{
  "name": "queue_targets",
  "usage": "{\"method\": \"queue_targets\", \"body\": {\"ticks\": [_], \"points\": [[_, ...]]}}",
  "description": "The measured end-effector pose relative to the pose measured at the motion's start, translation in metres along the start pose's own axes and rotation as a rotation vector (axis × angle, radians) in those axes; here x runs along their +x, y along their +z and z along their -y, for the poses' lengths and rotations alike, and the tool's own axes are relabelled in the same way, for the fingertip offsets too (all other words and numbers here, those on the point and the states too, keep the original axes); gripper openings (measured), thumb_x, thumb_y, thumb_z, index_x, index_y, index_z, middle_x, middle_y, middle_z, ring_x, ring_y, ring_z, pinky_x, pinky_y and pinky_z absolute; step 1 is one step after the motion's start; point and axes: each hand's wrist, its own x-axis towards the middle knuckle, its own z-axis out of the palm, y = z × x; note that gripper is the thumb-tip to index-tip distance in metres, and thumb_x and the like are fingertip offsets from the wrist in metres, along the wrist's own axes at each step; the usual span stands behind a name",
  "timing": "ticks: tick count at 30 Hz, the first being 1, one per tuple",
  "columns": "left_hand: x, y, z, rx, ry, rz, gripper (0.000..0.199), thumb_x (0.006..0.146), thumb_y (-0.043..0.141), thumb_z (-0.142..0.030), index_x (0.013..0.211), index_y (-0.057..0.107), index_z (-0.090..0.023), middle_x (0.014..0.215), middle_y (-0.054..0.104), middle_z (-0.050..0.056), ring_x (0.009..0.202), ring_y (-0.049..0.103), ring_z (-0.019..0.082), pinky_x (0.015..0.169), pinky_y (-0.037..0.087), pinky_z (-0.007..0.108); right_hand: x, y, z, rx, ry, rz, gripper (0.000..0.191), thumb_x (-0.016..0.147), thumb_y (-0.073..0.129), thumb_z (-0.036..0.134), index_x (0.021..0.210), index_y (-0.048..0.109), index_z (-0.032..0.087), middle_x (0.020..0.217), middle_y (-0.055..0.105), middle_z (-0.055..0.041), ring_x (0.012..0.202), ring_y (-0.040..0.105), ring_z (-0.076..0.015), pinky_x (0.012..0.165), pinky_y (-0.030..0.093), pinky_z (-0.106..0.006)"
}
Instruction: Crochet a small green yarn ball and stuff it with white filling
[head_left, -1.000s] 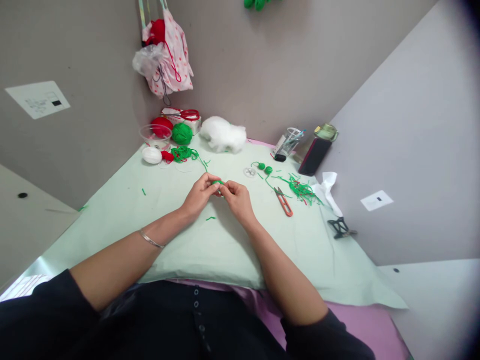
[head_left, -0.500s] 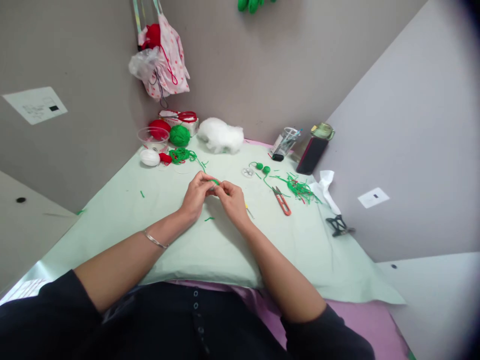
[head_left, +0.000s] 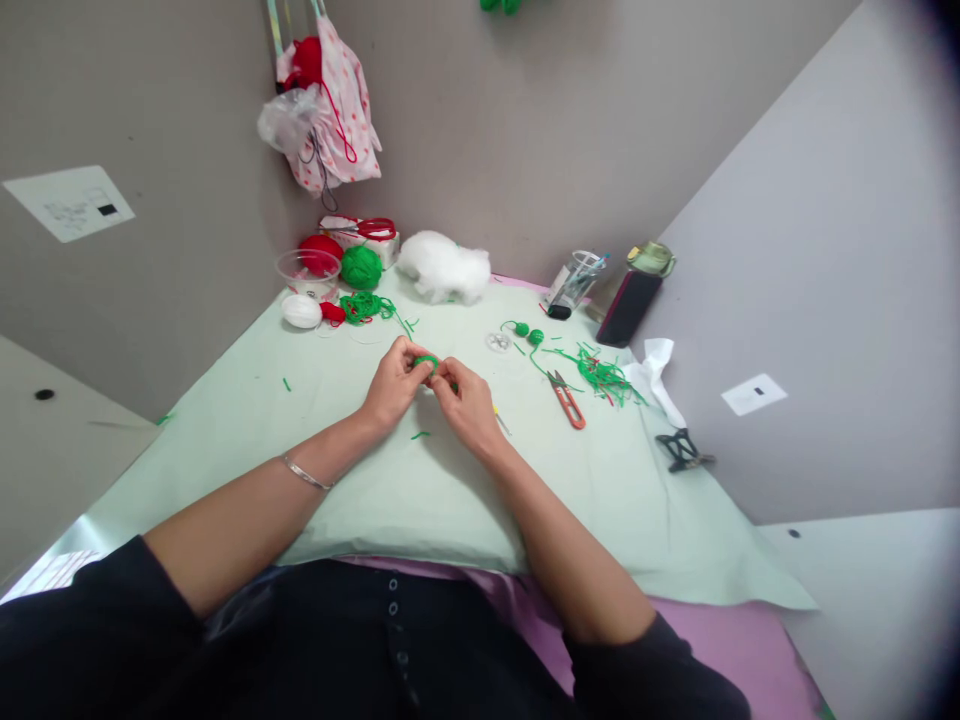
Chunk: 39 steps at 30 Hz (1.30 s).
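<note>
My left hand (head_left: 395, 388) is closed in a pinch on a small green crochet piece (head_left: 427, 362) above the middle of the table. Right beside it, my right hand (head_left: 463, 398) has its fingers bent together at the same piece, with a bit of green showing by the fingertips. A green strand runs from near my left fingers back to a loose tangle of green yarn (head_left: 364, 307). Partly behind my right wrist is a thin tool with a yellow part (head_left: 496, 411); its other end is hidden.
Orange thread snips (head_left: 566, 402), two small green balls (head_left: 529, 333) and green yarn scraps (head_left: 602, 375) lie to the right. White stuffing (head_left: 444, 266), a green yarn ball (head_left: 361, 268) and a clear tub (head_left: 307, 272) sit at the back. A dark bottle (head_left: 634, 298) leans by the right wall.
The green piece shows more between my hands now, and my fingertips have shifted slightly on it. The whole view has moved a little; the things on the table lie as before.
</note>
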Motion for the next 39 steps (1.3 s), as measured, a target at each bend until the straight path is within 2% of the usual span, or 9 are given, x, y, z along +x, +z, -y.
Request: {"method": "queue_targets", "body": {"ticks": [3, 6, 13, 17, 21, 23, 27, 33, 39], "points": [[0.001, 0.000, 0.003, 0.021, 0.009, -0.040, 0.018, 0.069, 0.071, -0.012, 0.076, 0.056, -0.020, 0.071, 0.063, -0.004, 0.067, 0.059, 0.013, 0.063, 0.046, 0.024, -0.002, 0.004, 0.003, -0.007, 0.005, 0.003, 0.013, 0.080, 0.058, 0.030, 0.070, 0.053, 0.023, 0.061, 0.049, 0.0065, 0.060, 0.041, -0.0128, 0.063, 0.031, -0.027], [-0.001, 0.004, 0.002, -0.005, -0.005, -0.038, 0.017, 0.072, 0.068, -0.015, 0.075, 0.052, -0.021, 0.071, 0.064, -0.004, 0.066, 0.058, 0.013, 0.061, 0.047, 0.025, 0.002, 0.006, -0.001, 0.017, 0.043, -0.016, 0.019, 0.081, 0.056, 0.035, 0.066, 0.053, 0.023, 0.058, 0.048, 0.0064, 0.059, 0.040, -0.0126, 0.060, 0.031, -0.027], [-0.008, 0.005, -0.006, -0.061, -0.049, 0.096, 0.020, 0.076, 0.073, -0.028, 0.083, 0.055, -0.020, 0.087, 0.071, 0.000, 0.085, 0.069, 0.017, 0.080, 0.058, 0.033, 0.012, -0.001, -0.016, 0.084, 0.119, -0.040, 0.029, 0.079, 0.059, 0.044, 0.062, 0.049, 0.023, 0.055, 0.043, 0.0077, 0.055, 0.035, -0.0106, 0.056, 0.028, -0.026], [-0.003, 0.001, -0.004, -0.032, -0.025, 0.128, 0.026, 0.076, 0.076, -0.030, 0.086, 0.055, -0.020, 0.084, 0.070, -0.001, 0.083, 0.069, 0.017, 0.083, 0.059, 0.036, 0.010, -0.005, -0.011, 0.100, 0.082, -0.022, 0.028, 0.081, 0.058, 0.045, 0.065, 0.050, 0.023, 0.059, 0.048, 0.0064, 0.059, 0.040, -0.0118, 0.061, 0.032, -0.027], [0.001, -0.001, -0.001, 0.035, 0.044, 0.093, 0.025, 0.075, 0.076, -0.025, 0.084, 0.053, -0.021, 0.079, 0.067, -0.002, 0.075, 0.065, 0.015, 0.073, 0.056, 0.030, 0.005, -0.006, -0.002, 0.105, 0.036, 0.017, 0.020, 0.082, 0.057, 0.036, 0.068, 0.056, 0.022, 0.066, 0.056, 0.0043, 0.066, 0.047, -0.0135, 0.066, 0.036, -0.027], [0.000, 0.000, -0.001, 0.065, 0.085, 0.082, 0.024, 0.075, 0.075, -0.022, 0.084, 0.053, -0.021, 0.080, 0.065, -0.002, 0.072, 0.063, 0.014, 0.070, 0.055, 0.029, 0.004, -0.006, 0.000, 0.123, 0.044, 0.021, 0.023, 0.084, 0.055, 0.038, 0.067, 0.056, 0.022, 0.065, 0.056, 0.0039, 0.064, 0.046, -0.0133, 0.064, 0.036, -0.027], [-0.005, 0.002, -0.004, 0.096, 0.135, 0.093, 0.020, 0.077, 0.074, -0.021, 0.085, 0.056, -0.021, 0.088, 0.064, -0.001, 0.082, 0.063, 0.016, 0.073, 0.056, 0.030, 0.006, -0.005, -0.002, 0.165, 0.085, 0.012, 0.028, 0.085, 0.053, 0.042, 0.066, 0.053, 0.022, 0.065, 0.056, 0.0037, 0.059, 0.043, -0.0118, 0.059, 0.036, -0.026], [-0.008, 0.001, -0.006, 0.085, 0.109, 0.151, 0.017, 0.080, 0.072, -0.026, 0.088, 0.058, -0.020, 0.090, 0.066, 0.001, 0.085, 0.064, 0.017, 0.078, 0.057, 0.031, 0.010, -0.006, -0.008, 0.127, 0.084, 0.007, 0.032, 0.084, 0.056, 0.045, 0.062, 0.050, 0.023, 0.060, 0.053, 0.0044, 0.059, 0.044, -0.0120, 0.060, 0.037, -0.026], [-0.004, 0.000, -0.002, 0.038, 0.048, 0.112, 0.020, 0.079, 0.071, -0.029, 0.086, 0.054, -0.021, 0.089, 0.069, 0.001, 0.084, 0.066, 0.017, 0.077, 0.055, 0.031, 0.004, -0.005, -0.005, 0.001, 0.031, -0.009, 0.028, 0.087, 0.056, 0.041, 0.065, 0.051, 0.023, 0.060, 0.050, 0.0049, 0.060, 0.041, -0.0134, 0.062, 0.030, -0.028]]}}
